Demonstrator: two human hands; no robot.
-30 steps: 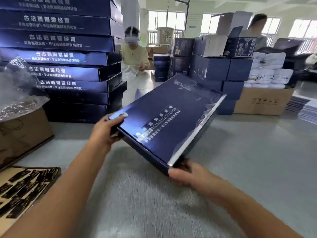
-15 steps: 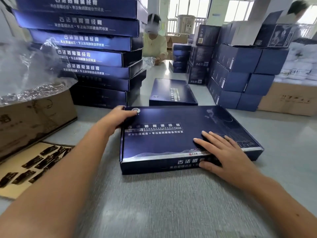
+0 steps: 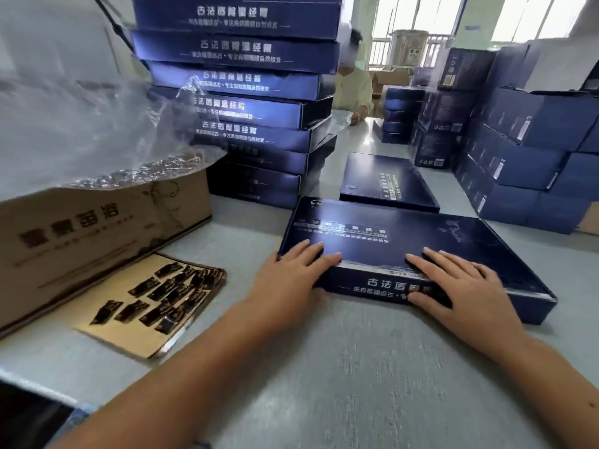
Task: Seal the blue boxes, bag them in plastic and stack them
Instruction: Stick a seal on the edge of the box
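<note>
A flat dark blue box [image 3: 421, 241] lies on the grey table in front of me. My left hand [image 3: 291, 280] rests on its near left corner, fingers straight on the lid and thumb at the front wall. Flat on the near right part of the lid lies my right hand [image 3: 460, 286], its thumb down over the front wall. A second flat blue box [image 3: 385, 183] sits just behind it. A tall stack of the same blue boxes [image 3: 252, 102] rises at the back left.
A brown carton [image 3: 97, 228] holding clear plastic bags [image 3: 81, 124] stands at the left. A cardboard sheet with dark stickers [image 3: 155, 303] lies beside it. Stacked blue cartons [image 3: 525, 150] fill the right. A person [image 3: 353, 82] works at the far end.
The box went from tilted in the air to flat on the table. My left hand slid from its far left corner to the near left corner. The view shifted left.
</note>
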